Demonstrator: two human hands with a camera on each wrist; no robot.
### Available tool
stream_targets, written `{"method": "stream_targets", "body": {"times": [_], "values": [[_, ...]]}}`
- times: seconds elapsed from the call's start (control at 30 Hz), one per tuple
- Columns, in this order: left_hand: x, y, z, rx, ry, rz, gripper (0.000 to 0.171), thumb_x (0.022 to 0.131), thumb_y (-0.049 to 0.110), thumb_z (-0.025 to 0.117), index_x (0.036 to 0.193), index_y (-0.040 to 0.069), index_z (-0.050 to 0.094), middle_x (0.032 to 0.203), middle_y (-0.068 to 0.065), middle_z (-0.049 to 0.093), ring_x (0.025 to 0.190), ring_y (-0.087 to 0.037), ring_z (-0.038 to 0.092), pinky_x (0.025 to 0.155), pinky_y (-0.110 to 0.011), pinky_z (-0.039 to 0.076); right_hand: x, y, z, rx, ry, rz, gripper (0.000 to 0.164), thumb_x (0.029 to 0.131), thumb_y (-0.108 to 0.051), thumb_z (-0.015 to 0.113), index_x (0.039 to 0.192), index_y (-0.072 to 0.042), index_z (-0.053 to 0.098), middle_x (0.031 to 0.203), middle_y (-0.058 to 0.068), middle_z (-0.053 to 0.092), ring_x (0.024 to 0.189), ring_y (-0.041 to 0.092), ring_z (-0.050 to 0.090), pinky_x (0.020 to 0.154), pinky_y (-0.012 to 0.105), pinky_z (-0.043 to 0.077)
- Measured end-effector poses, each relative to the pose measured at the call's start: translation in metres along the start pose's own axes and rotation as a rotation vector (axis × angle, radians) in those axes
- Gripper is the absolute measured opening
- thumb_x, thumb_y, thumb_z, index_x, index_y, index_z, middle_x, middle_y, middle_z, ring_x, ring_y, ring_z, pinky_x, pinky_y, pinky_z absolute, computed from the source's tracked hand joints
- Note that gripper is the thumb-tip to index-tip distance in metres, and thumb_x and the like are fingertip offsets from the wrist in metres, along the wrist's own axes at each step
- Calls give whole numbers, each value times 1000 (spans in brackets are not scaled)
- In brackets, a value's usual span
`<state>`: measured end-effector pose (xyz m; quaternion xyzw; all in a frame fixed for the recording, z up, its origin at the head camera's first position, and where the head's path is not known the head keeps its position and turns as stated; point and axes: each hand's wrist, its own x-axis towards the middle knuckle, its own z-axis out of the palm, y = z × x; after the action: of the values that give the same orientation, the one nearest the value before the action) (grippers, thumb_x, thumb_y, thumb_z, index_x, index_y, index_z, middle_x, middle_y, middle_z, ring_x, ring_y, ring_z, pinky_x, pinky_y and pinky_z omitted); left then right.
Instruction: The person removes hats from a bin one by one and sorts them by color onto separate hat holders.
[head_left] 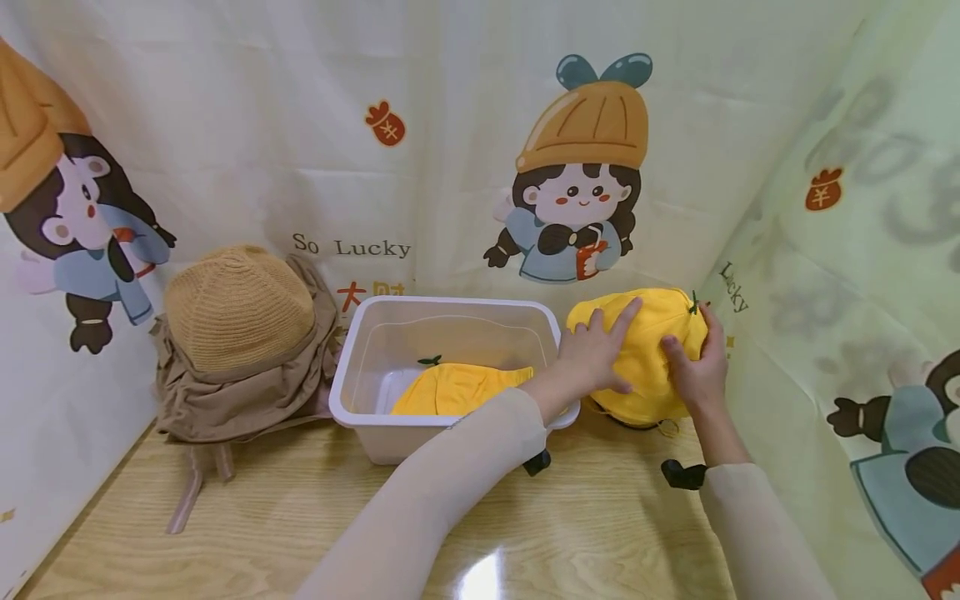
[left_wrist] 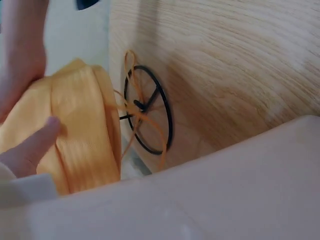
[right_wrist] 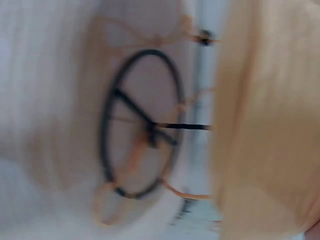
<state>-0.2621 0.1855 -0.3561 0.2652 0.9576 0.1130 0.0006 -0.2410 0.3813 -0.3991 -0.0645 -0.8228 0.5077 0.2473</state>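
A yellow cloth hat (head_left: 645, 358) with a small green sprout on top sits raised on a stand with a black ring base (left_wrist: 170, 115). Spread fingers of my left hand (head_left: 596, 354) lie against the hat's front left side. My right hand (head_left: 699, 367) grips its right side near the sprout, thumb on the front; its other fingers are partly hidden behind. Thin orange cords (left_wrist: 162, 135) dangle from the hat over the ring. Another yellow hat (head_left: 457, 390) with a green sprout lies inside a pale plastic bin (head_left: 390, 442), left of the stand.
On the left, a woven straw hat (head_left: 240, 308) rests over a crumpled brown cloth bag (head_left: 217, 408) with straps trailing onto the wooden table (head_left: 277, 525). Printed cloth walls (head_left: 457, 192) stand close behind and at both sides. My left forearm crosses the bin's front right corner.
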Motion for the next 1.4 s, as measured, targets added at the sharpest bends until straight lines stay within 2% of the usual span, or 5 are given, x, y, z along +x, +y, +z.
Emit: {"method": "stream_targets", "body": {"times": [0.4, 0.57, 0.8, 1.0, 1.4], "values": [[8, 0, -4, -166, -26, 79, 126, 73, 74, 69, 150, 48, -28, 168, -8, -8, 152, -41, 11, 112, -51, 38, 14, -21, 1, -155, -123, 7, 75, 90, -46, 69, 155, -40, 32, 129, 1, 52, 95, 13, 55, 71, 16, 47], [11, 1, -4, -134, 9, 59, 125, 72, 75, 70, 152, 48, -22, 167, -6, 2, 150, -38, 17, 108, -49, 42, 14, -18, 1, -120, -147, 16, 71, 94, -46, 64, 156, -40, 29, 128, 0, 52, 94, 7, 55, 71, 13, 47], [12, 13, -6, -246, -4, 61, 115, 77, 77, 63, 148, 54, -25, 168, -3, -12, 153, -41, 6, 108, -55, 41, 20, -34, -18, -123, -153, 26, 64, 97, -49, 56, 154, -48, 27, 161, 5, 33, 139, 27, 41, 108, 34, 44], [12, 17, -3, -211, 2, 21, 109, 81, 72, 64, 154, 49, -14, 167, -5, 1, 151, -39, 15, 103, -54, 46, 19, -23, -12, -162, -183, 26, 68, 95, -50, 60, 156, -42, 29, 139, 10, 52, 94, 3, 55, 70, 11, 48], [12, 8, -19, -166, -93, 46, 118, 76, 72, 68, 154, 49, -17, 166, -7, 10, 147, -34, 25, 104, -43, 46, 21, -19, -10, -162, -191, 3, 69, 96, -49, 59, 157, -39, 28, 141, 13, 51, 91, -3, 55, 70, 9, 47]]}}
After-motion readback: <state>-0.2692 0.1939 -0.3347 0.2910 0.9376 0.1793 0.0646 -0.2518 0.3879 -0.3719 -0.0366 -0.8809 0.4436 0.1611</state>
